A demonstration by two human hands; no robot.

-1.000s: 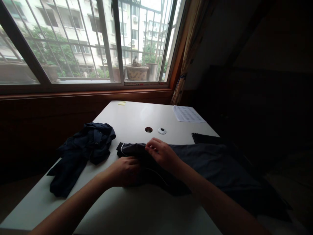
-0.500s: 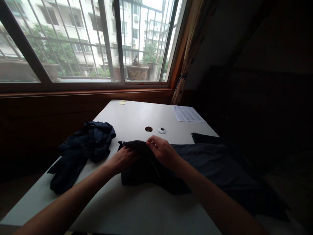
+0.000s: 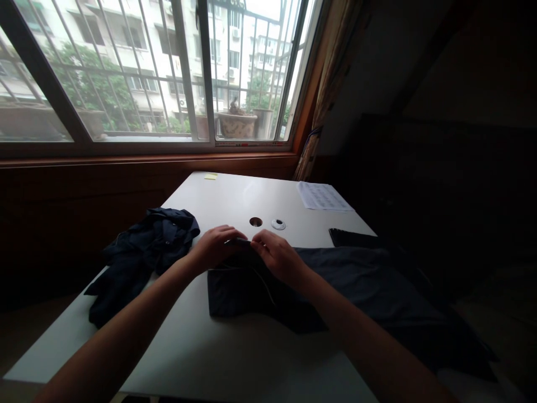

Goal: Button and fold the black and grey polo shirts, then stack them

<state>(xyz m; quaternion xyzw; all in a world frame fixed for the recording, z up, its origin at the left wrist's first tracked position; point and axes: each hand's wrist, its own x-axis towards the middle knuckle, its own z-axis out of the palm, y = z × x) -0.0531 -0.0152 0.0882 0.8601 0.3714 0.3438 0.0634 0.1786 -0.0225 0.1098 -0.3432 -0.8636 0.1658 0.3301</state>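
A dark garment with a thin white line along it (image 3: 243, 291) lies across the table, its long part stretching away to the right. At its raised upper edge, my right hand (image 3: 274, 252) pinches the cloth between thumb and fingers. My left hand (image 3: 216, 246) is closed over the same edge just to the left, its fingertips close to the right hand's. The left thumb is mostly hidden by the cloth. Left of my hands, a crumpled navy garment (image 3: 157, 240) lies in a heap, apart from the dark one.
The white table (image 3: 180, 341) has a round cable hole (image 3: 255, 222) with its loose white cover (image 3: 278, 224) beside it. Printed sheets (image 3: 323, 196) lie at the back right, a black spiral-bound object (image 3: 352, 238) nearer. A yellow sticky note (image 3: 210, 176) is by the far edge, below the barred window.
My left hand has come out from under the cloth flap and now grips the top edge. The flap's left end has dropped. My right hand has barely moved.
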